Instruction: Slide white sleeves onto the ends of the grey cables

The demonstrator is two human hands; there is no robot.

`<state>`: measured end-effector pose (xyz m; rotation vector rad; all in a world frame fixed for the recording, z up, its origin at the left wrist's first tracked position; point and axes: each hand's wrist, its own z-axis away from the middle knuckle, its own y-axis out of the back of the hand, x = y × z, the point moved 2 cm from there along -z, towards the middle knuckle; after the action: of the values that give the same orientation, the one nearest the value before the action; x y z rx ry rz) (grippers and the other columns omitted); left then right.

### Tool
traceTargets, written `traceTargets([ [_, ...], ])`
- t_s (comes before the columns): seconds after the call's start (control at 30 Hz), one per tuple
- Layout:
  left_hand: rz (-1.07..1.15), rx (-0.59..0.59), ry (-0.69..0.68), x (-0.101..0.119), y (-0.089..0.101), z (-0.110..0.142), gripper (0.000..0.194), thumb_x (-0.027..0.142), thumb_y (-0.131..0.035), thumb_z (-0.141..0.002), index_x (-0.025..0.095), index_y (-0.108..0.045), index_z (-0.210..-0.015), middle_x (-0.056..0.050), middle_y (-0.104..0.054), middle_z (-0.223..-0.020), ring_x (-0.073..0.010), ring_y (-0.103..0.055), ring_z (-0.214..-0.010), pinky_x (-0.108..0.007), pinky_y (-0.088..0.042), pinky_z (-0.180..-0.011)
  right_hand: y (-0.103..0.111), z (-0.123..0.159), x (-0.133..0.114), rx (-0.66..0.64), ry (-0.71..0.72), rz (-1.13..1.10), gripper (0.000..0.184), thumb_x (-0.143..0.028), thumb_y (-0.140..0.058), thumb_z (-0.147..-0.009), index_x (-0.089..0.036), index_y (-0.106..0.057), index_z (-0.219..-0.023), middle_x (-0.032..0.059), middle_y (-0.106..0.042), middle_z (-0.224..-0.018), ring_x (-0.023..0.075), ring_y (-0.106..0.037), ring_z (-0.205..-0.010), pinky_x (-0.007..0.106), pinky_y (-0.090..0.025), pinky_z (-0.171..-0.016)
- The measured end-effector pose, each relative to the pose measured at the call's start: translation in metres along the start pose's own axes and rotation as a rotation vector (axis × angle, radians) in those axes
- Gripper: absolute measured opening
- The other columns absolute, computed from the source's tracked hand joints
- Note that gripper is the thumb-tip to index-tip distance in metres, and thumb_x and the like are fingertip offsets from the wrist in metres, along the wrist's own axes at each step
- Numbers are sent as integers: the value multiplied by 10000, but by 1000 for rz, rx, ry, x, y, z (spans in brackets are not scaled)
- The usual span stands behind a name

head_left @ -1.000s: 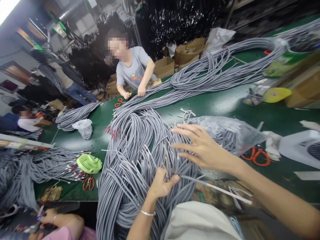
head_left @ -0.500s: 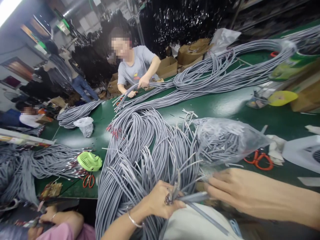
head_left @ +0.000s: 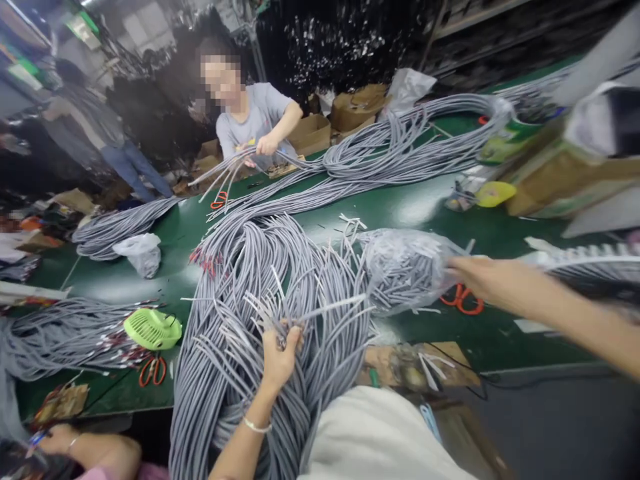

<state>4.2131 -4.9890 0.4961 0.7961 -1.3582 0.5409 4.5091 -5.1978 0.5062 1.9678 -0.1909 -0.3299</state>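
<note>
A thick bundle of grey cables runs across the green table and hangs over its near edge. My left hand is closed round a few cable ends at the top of the bundle, with a bracelet on the wrist. My right hand is stretched out to the right and touches the edge of a clear plastic bag full of short grey sheath pieces. Its fingers are smeared, so I cannot tell whether they hold anything. Orange scissors lie just under that hand.
Across the table a person in a grey shirt lifts cable ends. Another person's hand shows at bottom left. A green hand fan, more orange scissors, a white bag and cardboard boxes lie around.
My right hand moved from the cable ends out right to the plastic bag. My left hand stayed closed on the cable ends. The person opposite raised their cables.
</note>
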Motion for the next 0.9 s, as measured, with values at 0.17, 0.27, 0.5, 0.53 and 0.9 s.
traceTargets([
  [0.17,-120,90,-46,-3,-18,-14,388,511,-564,-762,142,-662,-696,-67,-672,-618,-195,-642,-621,-328,-510,-674,-35,-25,-6,-131,-123,119,250,-228,-435,-889,-98,-635,-963,175,-655,-931,269,-612,-849,370,-478,-702],
  [0.27,-131,103,-29,-8,-15,-15,394,510,-566,-757,138,-691,-720,-94,-706,-717,-221,-670,-713,-354,-519,-732,-44,-46,-49,-40,-178,-163,258,-249,-450,-891,-108,-646,-982,155,-661,-960,248,-606,-919,378,-481,-804],
  [0.5,-91,42,6,-16,-15,-18,393,511,-598,-746,135,-693,-808,-84,-711,-692,-237,-684,-703,-384,-523,-766,-46,-75,-140,-75,-101,-1055,285,-316,-445,-889,-158,-666,-977,73,-689,-923,155,-632,-840,279,-484,-777],
  [0.53,-85,16,4,-16,-15,-19,392,509,-597,-750,135,-691,-823,-81,-710,-684,-235,-684,-694,-379,-525,-761,-49,-80,-146,-108,-134,-1157,287,-336,-466,-875,-149,-661,-971,72,-687,-907,154,-632,-822,275,-487,-750],
  [0.9,-119,-119,-39,2,-21,-4,274,403,-642,-720,133,-664,-762,10,-571,-537,-104,-504,-470,-215,-411,-476,-42,-55,-162,-47,-343,-1503,311,-463,-605,-757,-169,-504,-768,-17,-547,-665,103,-527,-582,228,-413,-558],
])
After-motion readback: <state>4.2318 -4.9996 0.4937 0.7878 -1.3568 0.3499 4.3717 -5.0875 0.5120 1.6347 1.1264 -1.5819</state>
